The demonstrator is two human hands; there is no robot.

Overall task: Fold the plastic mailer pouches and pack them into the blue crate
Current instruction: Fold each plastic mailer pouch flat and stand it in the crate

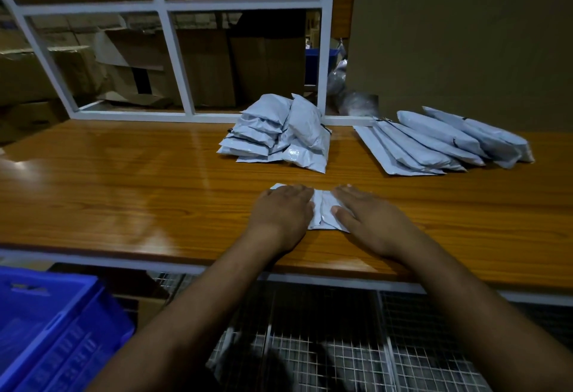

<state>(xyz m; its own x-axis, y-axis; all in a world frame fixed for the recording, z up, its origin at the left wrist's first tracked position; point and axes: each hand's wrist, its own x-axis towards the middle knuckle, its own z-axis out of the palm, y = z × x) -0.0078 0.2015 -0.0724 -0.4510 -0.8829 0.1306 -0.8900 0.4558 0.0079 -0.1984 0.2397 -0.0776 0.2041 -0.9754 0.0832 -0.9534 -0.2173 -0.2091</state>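
Down at the far left, the blue crate point(46, 329) is cut off by the frame's edge and bottom, so only one corner and part of a slotted wall show; what lies inside it cannot be made out. It sits lower than the wooden table point(124, 180), off the near edge. Behind the table, a white frame point(173, 59) stands in front of cardboard boxes point(204, 66) that are dim and hard to tell apart.

The left hand point(283, 210) lies flat, palm down, fingers straight and close together, pressing on the left part of a pale mailer pouch point(322, 210). Most of that pouch is hidden under the two hands; only a creased strip between them and a corner past the left fingertips show. The right hand point(369, 218) presses flat on the pouch's right part, fingers straight, thumb angled inward toward the left hand. Both forearms reach forward over the table's near edge, above a wire mesh point(325, 345) below.

Farther back on the table, a heap of folded pouches point(276, 134) is stacked by the frame. To its right, well apart from the hands, a row of unfolded pouches point(443, 143) lies overlapping, each leaning on the next. Something clear and crinkled point(356, 101) behind them is too dim to identify.
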